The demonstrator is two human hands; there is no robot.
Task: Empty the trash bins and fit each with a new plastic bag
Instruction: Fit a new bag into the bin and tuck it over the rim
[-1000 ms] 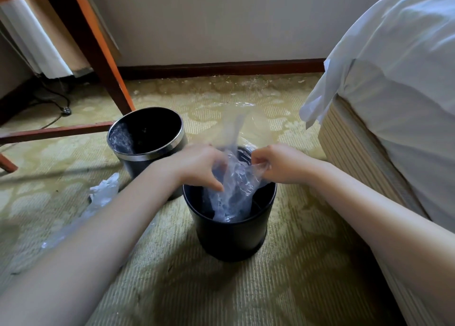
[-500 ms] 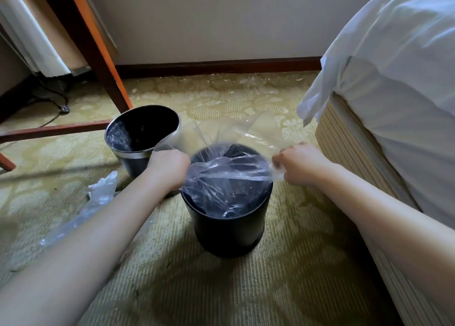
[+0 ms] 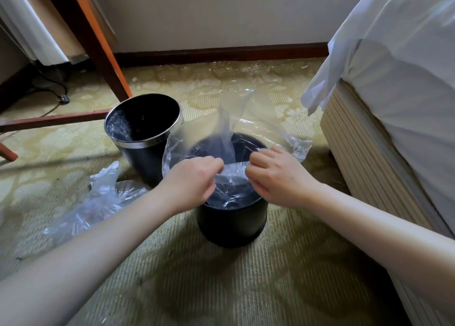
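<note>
New clear bag (image 3: 234, 172) sits partly inside the near bin (image 3: 231, 222) on the floor, its mouth loose above the rim; film judged light, limp, slippery and easily torn, best taken at the hem; left hand (image 3: 194, 178) and right hand (image 3: 275, 178) each hold a pinching grip on the near hem; second bin (image 3: 140, 161) stands just behind; crumpled bag (image 3: 98, 202) lies beside it; bag bottom hidden, far hem blurred.

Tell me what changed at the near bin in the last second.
Both hands spread apart, stretching the mouth of the clear plastic bag over the near black bin, then came back together; the left hand and right hand now pinch its near edge. The metal-rimmed bin and the crumpled bag on the carpet stayed put.
</note>
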